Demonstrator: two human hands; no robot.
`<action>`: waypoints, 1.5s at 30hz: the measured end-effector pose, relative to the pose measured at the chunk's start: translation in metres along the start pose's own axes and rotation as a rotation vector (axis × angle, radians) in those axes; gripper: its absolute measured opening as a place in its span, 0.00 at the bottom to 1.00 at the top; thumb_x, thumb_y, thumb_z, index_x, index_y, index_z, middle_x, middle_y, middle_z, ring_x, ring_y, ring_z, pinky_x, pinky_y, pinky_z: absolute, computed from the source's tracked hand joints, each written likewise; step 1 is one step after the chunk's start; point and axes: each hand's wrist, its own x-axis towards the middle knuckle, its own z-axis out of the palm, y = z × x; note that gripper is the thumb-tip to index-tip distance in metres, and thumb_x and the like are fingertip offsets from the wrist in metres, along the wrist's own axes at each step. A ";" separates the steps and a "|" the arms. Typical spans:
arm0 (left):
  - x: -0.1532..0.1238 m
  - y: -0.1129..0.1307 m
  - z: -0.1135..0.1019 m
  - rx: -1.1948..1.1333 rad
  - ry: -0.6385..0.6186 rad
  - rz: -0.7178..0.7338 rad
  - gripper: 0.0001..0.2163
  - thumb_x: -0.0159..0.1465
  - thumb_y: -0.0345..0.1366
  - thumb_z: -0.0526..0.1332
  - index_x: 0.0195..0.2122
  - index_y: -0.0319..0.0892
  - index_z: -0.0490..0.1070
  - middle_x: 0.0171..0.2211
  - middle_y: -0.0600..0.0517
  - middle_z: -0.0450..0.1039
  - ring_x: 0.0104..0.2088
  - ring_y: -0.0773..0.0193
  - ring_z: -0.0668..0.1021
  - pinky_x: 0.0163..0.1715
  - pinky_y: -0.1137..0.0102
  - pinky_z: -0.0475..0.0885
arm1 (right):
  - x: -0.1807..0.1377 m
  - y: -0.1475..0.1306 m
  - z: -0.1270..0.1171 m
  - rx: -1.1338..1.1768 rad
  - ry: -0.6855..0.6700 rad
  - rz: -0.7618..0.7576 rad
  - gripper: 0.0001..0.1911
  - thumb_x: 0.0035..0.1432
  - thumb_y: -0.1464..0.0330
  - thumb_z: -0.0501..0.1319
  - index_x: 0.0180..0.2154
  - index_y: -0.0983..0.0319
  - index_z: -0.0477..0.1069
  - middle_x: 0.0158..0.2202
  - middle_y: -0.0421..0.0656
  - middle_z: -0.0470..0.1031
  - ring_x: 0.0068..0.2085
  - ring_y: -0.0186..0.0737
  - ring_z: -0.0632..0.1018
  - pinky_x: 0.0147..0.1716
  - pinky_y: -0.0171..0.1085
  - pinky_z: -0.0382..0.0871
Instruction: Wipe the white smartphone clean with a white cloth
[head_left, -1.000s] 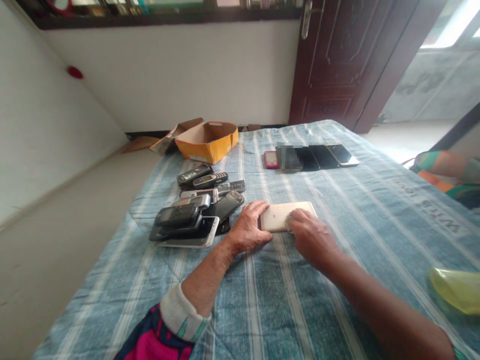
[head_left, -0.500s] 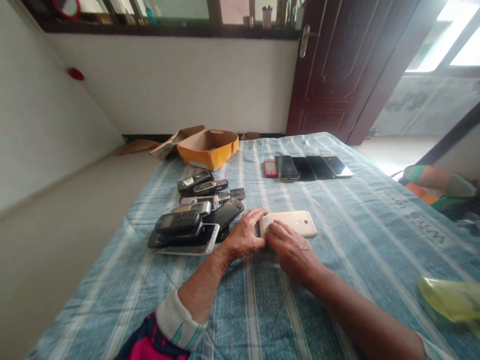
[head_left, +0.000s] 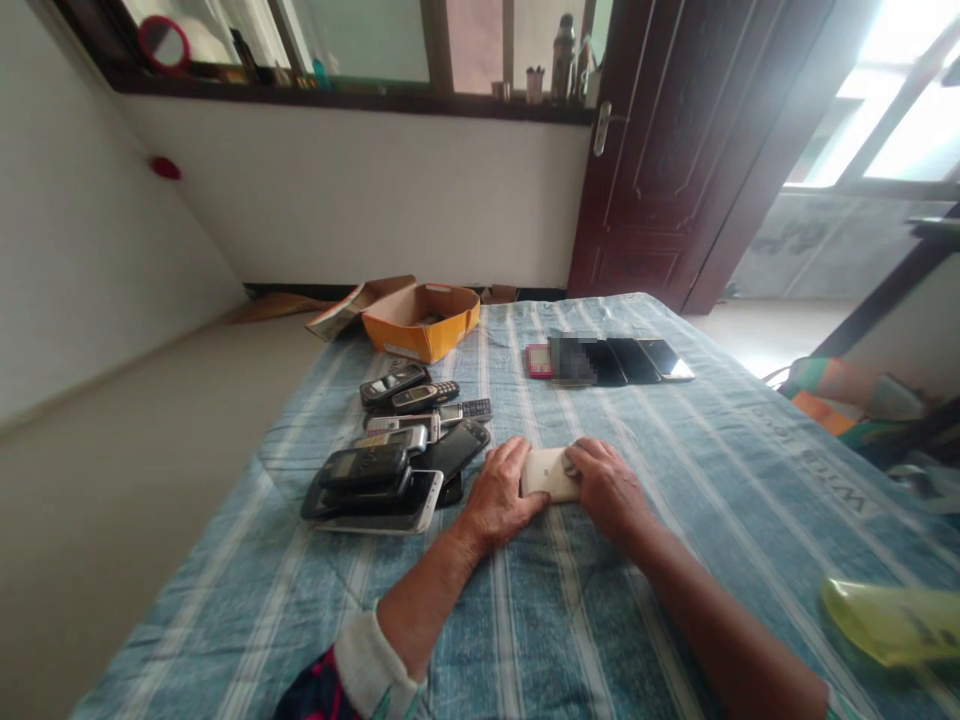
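The white phone (head_left: 547,473) lies flat on the striped cloth (head_left: 675,480), and we have it pinched between us: left hand (head_left: 499,495) against its near end, right hand (head_left: 609,487) covering the other. Just left of our grip sits the pile of old phones (head_left: 397,450).

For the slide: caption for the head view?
Both hands grip a flat white phone on the blue striped cloth, beside piled old phones.

right hand (head_left: 609,487) slid back over white phone (head_left: 547,474); covers more
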 end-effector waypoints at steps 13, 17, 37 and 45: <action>-0.003 -0.005 0.001 0.005 0.075 0.049 0.34 0.52 0.35 0.64 0.60 0.37 0.58 0.52 0.41 0.69 0.54 0.49 0.70 0.56 0.53 0.65 | 0.037 -0.047 0.017 0.041 -0.105 -0.113 0.09 0.58 0.76 0.55 0.35 0.62 0.73 0.36 0.45 0.73 0.40 0.42 0.68 0.39 0.37 0.59; -0.005 -0.004 0.001 0.028 0.103 0.039 0.33 0.52 0.33 0.63 0.60 0.35 0.58 0.49 0.41 0.71 0.53 0.49 0.71 0.55 0.55 0.67 | 0.036 -0.048 0.020 0.057 -0.084 -0.136 0.09 0.59 0.75 0.54 0.35 0.62 0.73 0.36 0.45 0.73 0.39 0.42 0.68 0.39 0.37 0.60; -0.003 -0.005 -0.002 0.032 0.053 0.038 0.33 0.51 0.39 0.68 0.58 0.39 0.62 0.53 0.42 0.70 0.54 0.50 0.70 0.55 0.55 0.67 | 0.032 -0.025 0.011 -0.129 -0.015 -0.032 0.09 0.56 0.76 0.55 0.32 0.60 0.72 0.35 0.45 0.73 0.39 0.43 0.69 0.36 0.38 0.58; -0.002 -0.009 -0.001 -0.010 0.061 0.097 0.32 0.55 0.44 0.65 0.58 0.37 0.61 0.51 0.40 0.70 0.53 0.49 0.71 0.54 0.53 0.67 | 0.031 -0.029 0.019 0.013 0.024 -0.125 0.12 0.60 0.76 0.53 0.40 0.60 0.73 0.38 0.45 0.73 0.40 0.41 0.69 0.39 0.36 0.60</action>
